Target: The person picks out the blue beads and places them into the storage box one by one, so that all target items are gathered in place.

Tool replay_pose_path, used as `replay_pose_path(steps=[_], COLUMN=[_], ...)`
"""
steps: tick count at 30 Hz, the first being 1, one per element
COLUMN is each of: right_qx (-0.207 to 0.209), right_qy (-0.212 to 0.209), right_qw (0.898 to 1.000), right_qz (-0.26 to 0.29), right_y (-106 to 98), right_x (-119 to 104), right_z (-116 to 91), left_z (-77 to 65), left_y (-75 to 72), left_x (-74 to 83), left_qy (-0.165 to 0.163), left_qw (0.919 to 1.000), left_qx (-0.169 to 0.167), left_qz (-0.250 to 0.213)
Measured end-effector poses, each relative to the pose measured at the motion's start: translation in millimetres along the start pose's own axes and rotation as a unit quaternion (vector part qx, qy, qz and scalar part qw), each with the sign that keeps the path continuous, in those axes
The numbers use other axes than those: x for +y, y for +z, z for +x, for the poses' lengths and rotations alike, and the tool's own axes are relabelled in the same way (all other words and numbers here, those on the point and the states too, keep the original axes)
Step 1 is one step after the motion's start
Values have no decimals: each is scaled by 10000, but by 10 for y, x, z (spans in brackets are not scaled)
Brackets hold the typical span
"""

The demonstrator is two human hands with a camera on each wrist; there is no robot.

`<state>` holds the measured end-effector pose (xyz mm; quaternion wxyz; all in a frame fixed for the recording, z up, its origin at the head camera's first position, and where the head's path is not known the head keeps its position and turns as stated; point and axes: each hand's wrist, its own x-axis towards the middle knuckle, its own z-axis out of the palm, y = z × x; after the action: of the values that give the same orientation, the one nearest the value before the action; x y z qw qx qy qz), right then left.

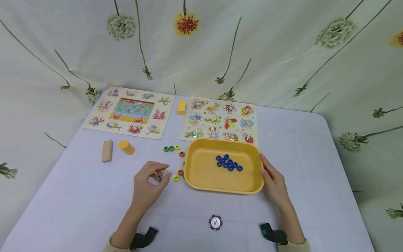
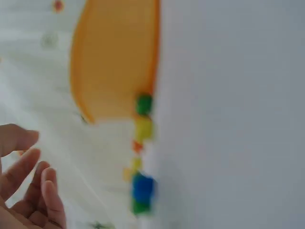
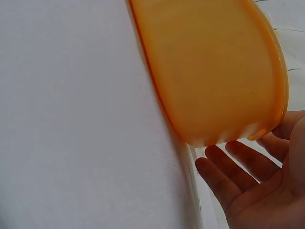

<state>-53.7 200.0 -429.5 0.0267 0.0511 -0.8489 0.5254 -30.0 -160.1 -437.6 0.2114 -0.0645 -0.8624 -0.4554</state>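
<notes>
My right hand (image 1: 277,183) grips the right end of a yellow plastic tray (image 1: 204,180), thumb over the rim; in the right wrist view its fingers (image 3: 248,164) touch the outer wall. Several dark blue ring beads (image 1: 230,162) lie grouped inside the tray. Left of it my left hand (image 1: 150,182) hovers over the table, thumb and forefinger curved and apart, with nothing visible between them. Near its fingertips are an orange bead (image 1: 180,172) and a yellow bead (image 1: 176,178). The left wrist view shows a blurred row of beads, including a blue one (image 2: 143,188), beside the tray.
Two picture puzzle boards (image 1: 138,131) (image 1: 220,120) lie at the back, with a yellow block (image 1: 181,107) between them. A wooden block (image 1: 107,151) and a yellow cylinder (image 1: 127,147) stand at left. Green beads (image 1: 171,148) lie behind the left hand. A poker chip (image 1: 215,222) lies in front.
</notes>
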Motion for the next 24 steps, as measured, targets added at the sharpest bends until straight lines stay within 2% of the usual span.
replay_pose_path(steps=[4, 7, 9, 11, 14, 17, 20, 24], right_qx=[5, -5, -16, -14, -16, -21, -26, -13], right_qy=[-5, -1, 10, 27, 39, 43, 27, -29], right_qw=[10000, 10000, 10000, 9999, 9999, 9998, 9998, 9998], right_qz=[-2, 48, 73, 99, 145, 178, 180, 192], right_y=[-4, 0, 5, 7, 11, 12, 10, 7], right_x=[7, 14, 19, 24, 27, 25, 18, 7], right_z=[1, 3, 1, 1, -3, -5, -6, -5], left_z=[-213, -335, -374, -388, -392, -407, -408, -385], left_y=[-148, -163, -165, -156, -125, -63, -18, -5], left_x=[-364, -583, -594, -553, -450, -451, -452, -430], left_qy=[-407, -500, -563, -627, -827, -1028, -1115, -1105], left_qw=[9952, 9926, 9940, 9960, 9955, 9900, 9857, 9858], left_qx=[884, 1106, 937, 632, 78, -258, -311, -240], left_qz=[118, 82, 105, 86, 446, 929, 1225, 1242])
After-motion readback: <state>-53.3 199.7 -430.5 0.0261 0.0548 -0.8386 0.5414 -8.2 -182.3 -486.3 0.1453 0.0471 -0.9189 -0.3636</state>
